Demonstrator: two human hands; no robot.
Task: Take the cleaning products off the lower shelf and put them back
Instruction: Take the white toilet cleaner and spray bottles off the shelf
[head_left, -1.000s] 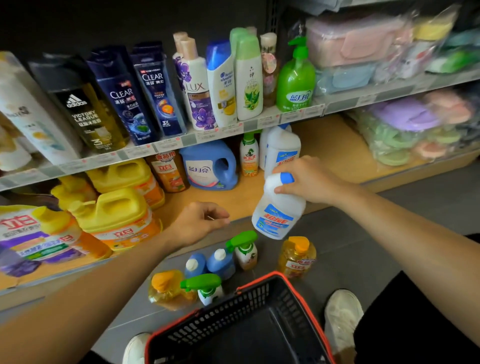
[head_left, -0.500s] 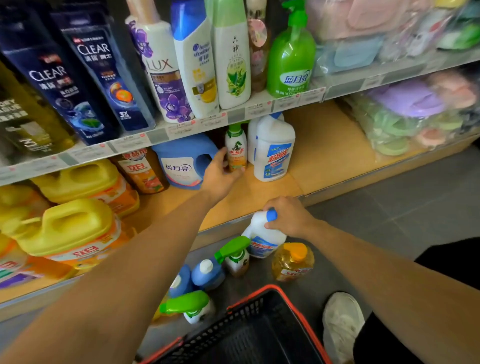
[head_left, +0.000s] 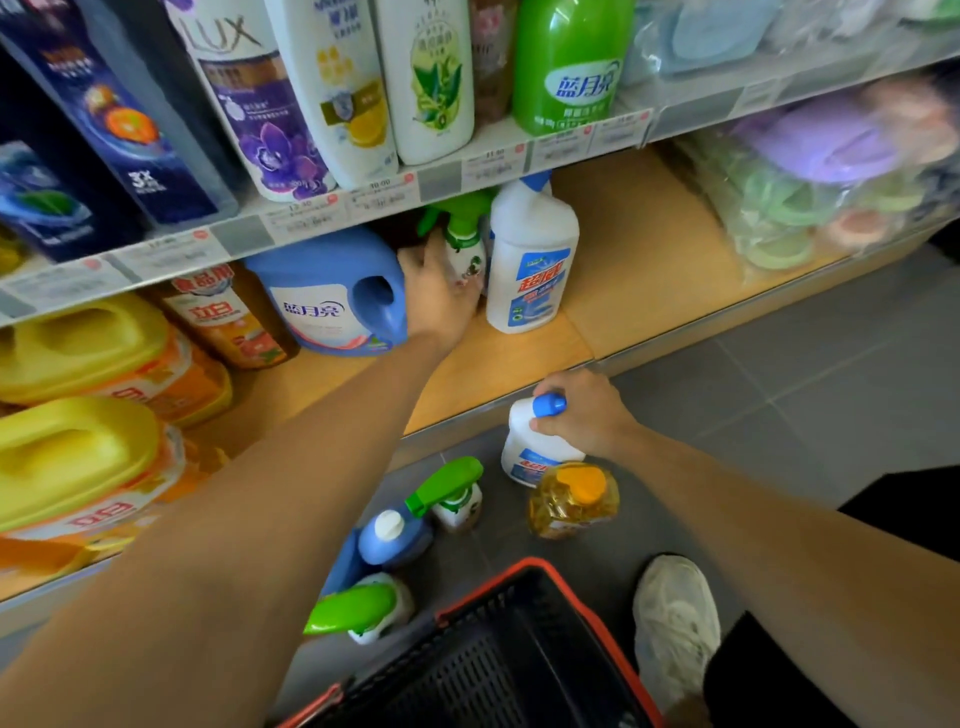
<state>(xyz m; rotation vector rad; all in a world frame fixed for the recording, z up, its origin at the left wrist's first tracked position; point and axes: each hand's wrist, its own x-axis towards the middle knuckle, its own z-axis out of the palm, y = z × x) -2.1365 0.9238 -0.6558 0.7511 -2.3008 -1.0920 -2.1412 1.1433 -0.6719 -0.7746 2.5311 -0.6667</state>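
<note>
My left hand (head_left: 439, 296) reaches onto the lower shelf (head_left: 639, 270) and wraps around a small green-trigger spray bottle (head_left: 462, 244) between the blue detergent jug (head_left: 332, 296) and a white cleaner bottle (head_left: 532, 260). My right hand (head_left: 587, 410) grips the blue-capped neck of another white cleaner bottle (head_left: 524, 447), which stands on the floor by the shelf's front edge. Beside it on the floor stand an amber bottle with an orange cap (head_left: 571, 501), two green-trigger sprays (head_left: 452, 493) (head_left: 363, 610) and blue bottles (head_left: 392, 540).
A black basket with a red rim (head_left: 519, 660) sits on the grey floor in front of me, next to my white shoe (head_left: 675, 623). Yellow jugs (head_left: 88, 467) fill the shelf's left side. Bagged sponges (head_left: 810, 192) lie at its right. Shampoo bottles line the shelf above.
My right hand has lowered the white bottle from shelf height down to the floor. My left hand has moved from the shelf front to the back and closed around the spray bottle.
</note>
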